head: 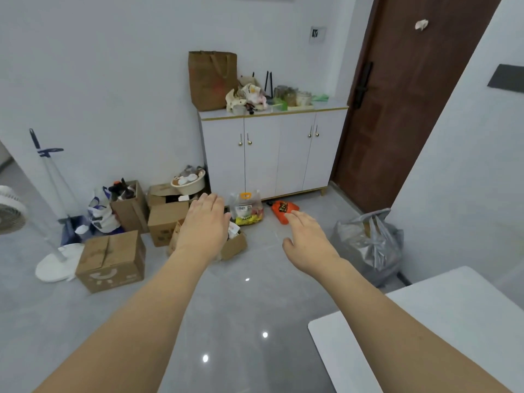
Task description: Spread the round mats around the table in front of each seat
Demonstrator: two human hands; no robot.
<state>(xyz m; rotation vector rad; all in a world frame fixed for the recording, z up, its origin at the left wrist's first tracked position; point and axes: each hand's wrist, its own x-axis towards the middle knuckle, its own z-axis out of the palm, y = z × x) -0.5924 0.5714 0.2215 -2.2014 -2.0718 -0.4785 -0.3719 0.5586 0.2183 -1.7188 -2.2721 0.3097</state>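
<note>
No round mats are in view. My left hand is stretched out ahead over the floor, palm down, fingers together and flat, holding nothing. My right hand is also stretched forward, palm down, fingers loosely extended with the thumb apart, empty. Only a corner of the white table shows at the lower right, beside and under my right forearm; its visible part is bare.
Several cardboard boxes crowd the floor at centre left. A white cabinet stands against the far wall with a brown paper bag on top. A grey plastic bag sits by the right wall. A brown door and a fan stand flank the scene.
</note>
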